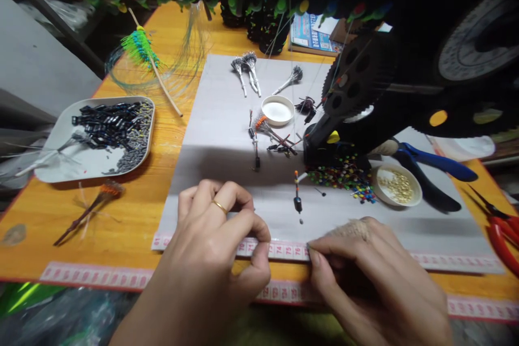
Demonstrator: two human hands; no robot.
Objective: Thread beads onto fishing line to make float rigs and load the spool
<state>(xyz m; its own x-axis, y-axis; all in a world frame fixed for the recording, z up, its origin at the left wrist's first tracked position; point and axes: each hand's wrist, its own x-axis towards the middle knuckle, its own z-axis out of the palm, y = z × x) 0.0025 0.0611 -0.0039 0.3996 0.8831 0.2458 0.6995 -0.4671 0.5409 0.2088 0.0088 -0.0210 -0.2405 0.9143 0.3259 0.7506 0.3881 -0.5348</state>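
Note:
Over the front edge of a pale board (227, 184), my left hand (211, 232) is closed, its thumb and forefinger pinched beside a white-and-pink measuring tape (284, 250). A gold ring is on one of its fingers. Facing it, my right hand (365, 265) pinches with thumb and forefinger at the tape's 77 mark, and has a beige wrap on a finger. Whatever lies between the fingertips of either hand is too fine to make out. Just beyond them on the board lie a small black piece with an orange-banded stem (298, 203) and a tiny dark bead (301, 221).
A white tray (48, 165) of black tubes and grey beads stands left. Coloured beads (336, 173), a dish of gold beads (417, 194), blue-handled pliers (441, 162) and red-handled scissors (500, 243) lie right. A dark geared machine (360, 81) overhangs the board. A second tape (97, 274) edges the table.

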